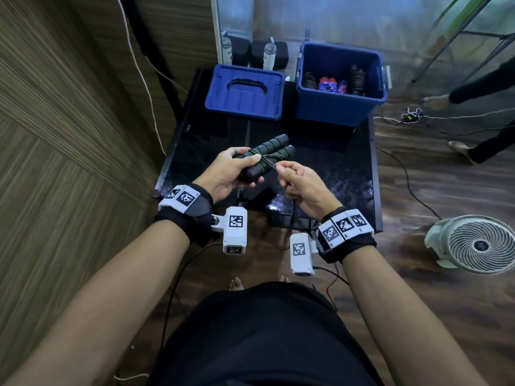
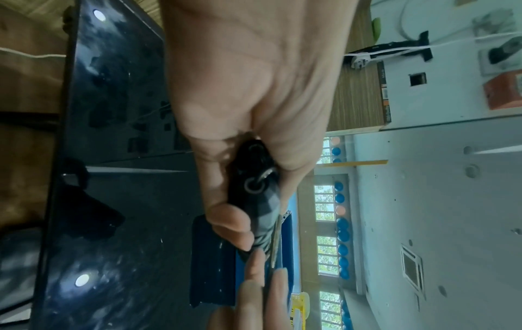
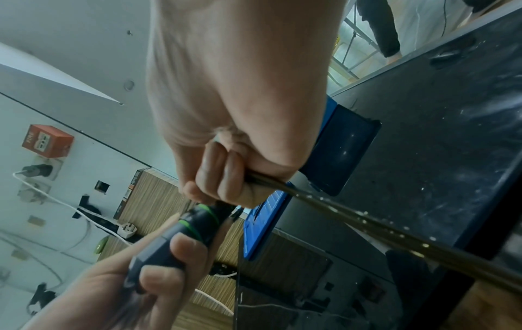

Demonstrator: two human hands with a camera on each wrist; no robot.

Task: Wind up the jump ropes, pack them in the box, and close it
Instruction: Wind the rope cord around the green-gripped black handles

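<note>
**Last rope half wound, box still open**

While the left hand (image 1: 228, 174) grips the two black handles (image 1: 264, 157) side by side, fingers curled round them, the right hand (image 1: 302, 182) pinches the thin cord (image 1: 269, 160) and draws it across the handles at about 12 o'clock from the body. A few turns lie on the handles; a loose length of cord hangs down below the right hand, so I judge this winding well short of finished.

At 11 o'clock on the dark surface (image 1: 348, 168) the blue lid (image 1: 245, 91) lies apart from the box. At 1 o'clock the blue box (image 1: 341, 87) stands open with several wound ropes (image 1: 334, 83) already inside. Left to do: finish the winding, drop this bundle in, fit the lid.

Nothing stands between the hands and the box. A white fan (image 1: 473, 245) sits on the floor at 3 o'clock, with cables trailing nearby.
</note>
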